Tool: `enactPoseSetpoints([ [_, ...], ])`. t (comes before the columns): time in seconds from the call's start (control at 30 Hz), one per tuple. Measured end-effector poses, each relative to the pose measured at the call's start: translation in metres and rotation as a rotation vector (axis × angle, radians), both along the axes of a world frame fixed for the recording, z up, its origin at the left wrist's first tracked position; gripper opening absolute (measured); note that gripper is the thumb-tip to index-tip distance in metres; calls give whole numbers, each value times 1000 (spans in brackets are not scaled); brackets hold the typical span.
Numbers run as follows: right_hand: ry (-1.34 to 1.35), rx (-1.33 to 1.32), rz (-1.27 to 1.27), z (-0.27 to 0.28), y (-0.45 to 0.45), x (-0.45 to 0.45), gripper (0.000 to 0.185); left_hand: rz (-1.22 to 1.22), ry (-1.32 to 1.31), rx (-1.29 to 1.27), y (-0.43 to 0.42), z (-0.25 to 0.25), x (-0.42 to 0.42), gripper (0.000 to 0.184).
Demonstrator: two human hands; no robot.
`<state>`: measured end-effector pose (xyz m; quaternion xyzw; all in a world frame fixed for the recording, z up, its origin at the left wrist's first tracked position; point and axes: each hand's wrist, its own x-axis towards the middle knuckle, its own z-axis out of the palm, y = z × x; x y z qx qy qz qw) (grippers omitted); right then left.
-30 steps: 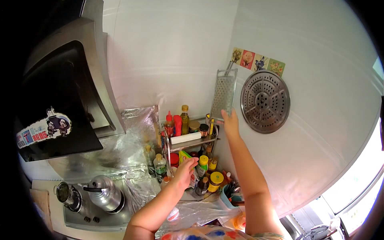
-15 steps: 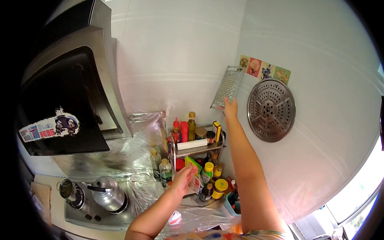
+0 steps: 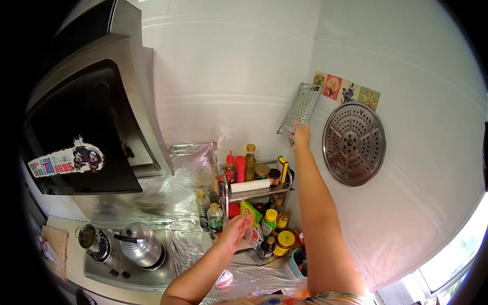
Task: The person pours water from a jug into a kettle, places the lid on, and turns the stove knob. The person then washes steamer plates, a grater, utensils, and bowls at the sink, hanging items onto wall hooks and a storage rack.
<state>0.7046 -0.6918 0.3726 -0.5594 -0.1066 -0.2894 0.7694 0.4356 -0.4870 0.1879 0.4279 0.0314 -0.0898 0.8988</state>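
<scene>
My right hand (image 3: 301,134) is raised to the wall corner, with its fingers closed on the lower end of a metal grater (image 3: 302,105). The grater hangs tilted beside a strip of picture stickers (image 3: 346,90). Lower down, my left hand (image 3: 236,232) is held in front of a two-tier condiment rack (image 3: 254,193), its fingers loosely extended and nothing visible in them. Close to that hand are a green-yellow packet (image 3: 250,211), a clear bottle (image 3: 215,222) and a bottle with a green-yellow cap (image 3: 269,221).
A round perforated steamer plate (image 3: 354,144) hangs on the right wall. At the left, a range hood (image 3: 84,127) juts out above the stove, where a kettle (image 3: 140,246) and a pot (image 3: 92,240) stand. Jars, including a yellow-lidded jar (image 3: 283,243), crowd the counter near a blue basket (image 3: 295,265).
The view has shifted slightly, so most things sit a little further right. My right hand stays on the grater, and my left hand keeps nearly the same pose before the rack.
</scene>
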Motion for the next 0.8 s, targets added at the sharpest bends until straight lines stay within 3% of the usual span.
enactPoseSetpoints([
  [0.43, -10, 51, -53, -21, -10, 3, 30, 0, -58, -2, -6, -11, 9, 18],
  [0.63, 186, -58, -88, -26, -15, -5, 39, -28, 1, -42, -8, -7, 7, 18],
  [0.8, 176, -46, -189, -52, -21, 22, 46, -34, 57, -22, -8, 0, 2, 18],
])
